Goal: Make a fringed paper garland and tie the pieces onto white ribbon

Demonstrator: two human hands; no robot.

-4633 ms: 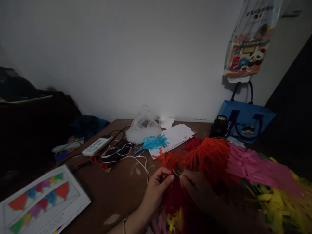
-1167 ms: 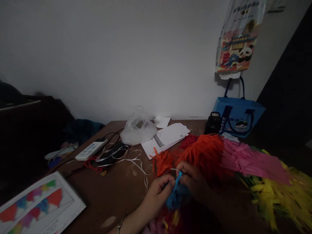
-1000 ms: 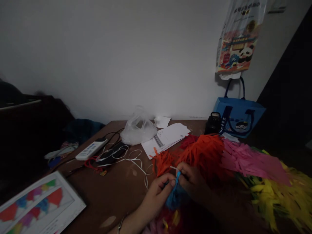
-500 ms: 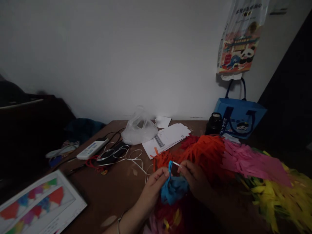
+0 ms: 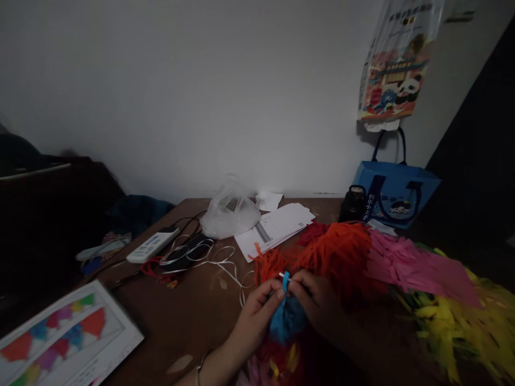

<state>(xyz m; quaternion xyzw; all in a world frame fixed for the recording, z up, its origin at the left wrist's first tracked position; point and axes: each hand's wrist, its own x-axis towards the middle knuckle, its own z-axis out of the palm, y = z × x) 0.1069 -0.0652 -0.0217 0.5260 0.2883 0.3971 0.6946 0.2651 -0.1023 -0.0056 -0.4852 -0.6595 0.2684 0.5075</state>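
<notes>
A blue tissue-paper tassel [image 5: 287, 320] hangs below my two hands, its top twisted into a small upright loop. My left hand [image 5: 263, 301] pinches the neck of that loop between thumb and forefinger. My right hand [image 5: 311, 294] is closed close against the loop's other side, gripping a thin white ribbon [image 5: 281, 275]. The ribbon's short end shows at the loop, pointing left. My right palm and the rest of the ribbon in it are hidden. Under the hands lie dark red, pink and yellow paper strips [image 5: 287, 358], partly in shadow.
Orange [image 5: 340, 244], pink [image 5: 418, 265] and yellow tassels [image 5: 475, 316] cover the table's right. Loose white ribbon [image 5: 225, 262] curls left of the hands, near a power strip [image 5: 152, 245]. Behind are a plastic bag [image 5: 230, 214], papers [image 5: 277, 225], a black bottle [image 5: 353, 203] and a blue bag [image 5: 396, 190].
My right hand has moved left, up against the blue loop. The white ribbon's end, earlier stretching between loop and right hand, now sticks out on the loop's left side. The tassel hangs narrower.
</notes>
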